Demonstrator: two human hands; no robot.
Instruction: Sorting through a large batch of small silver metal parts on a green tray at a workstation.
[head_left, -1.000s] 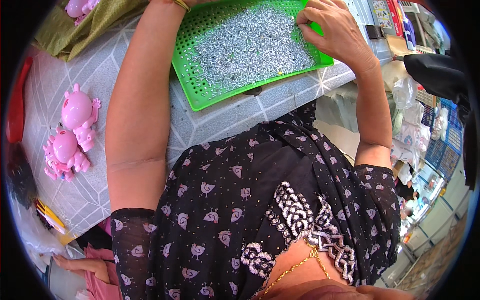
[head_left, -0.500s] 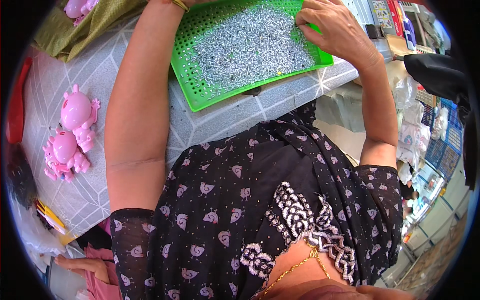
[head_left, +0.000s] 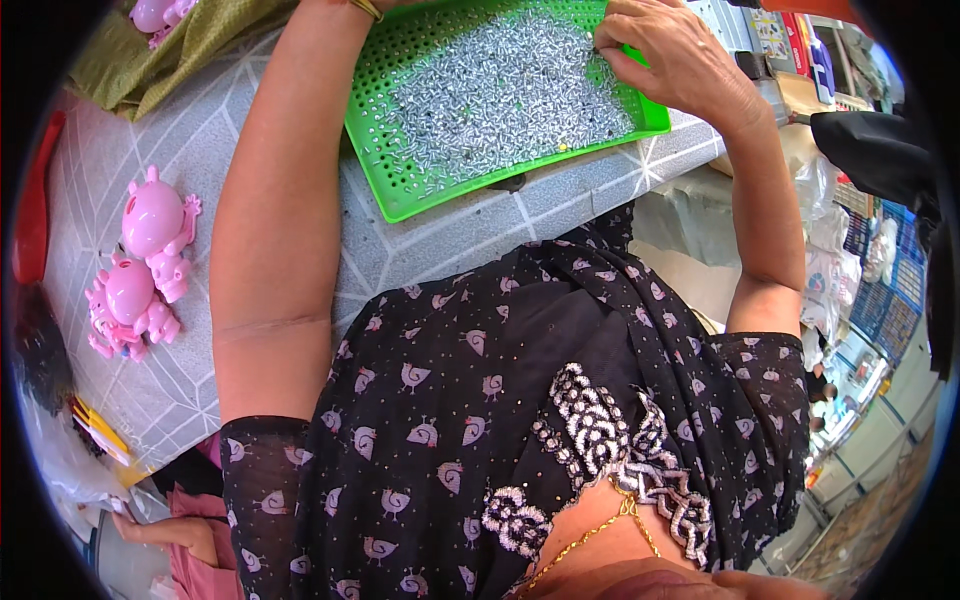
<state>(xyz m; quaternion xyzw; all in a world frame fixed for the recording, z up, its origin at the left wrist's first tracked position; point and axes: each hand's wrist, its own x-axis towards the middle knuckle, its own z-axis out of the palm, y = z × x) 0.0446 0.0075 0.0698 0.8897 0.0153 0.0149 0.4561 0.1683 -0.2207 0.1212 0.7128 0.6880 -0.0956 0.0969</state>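
Barely shifting, your right hand [head_left: 675, 60] is pinching narrowly among screws [head_left: 500, 95] in the green tray [head_left: 400, 195] at twelve o'clock, nearer than your left, whose state I cannot tell.

One view only, from the camera on my head, looking steeply down my own chest and out over the desk [head_left: 250, 140] in front of me. It sits very close, so my patterned top fills the lower half, and my forearms run up toward the top edge. The fisheye bends the desk lines, and a black rim rounds off the corners.
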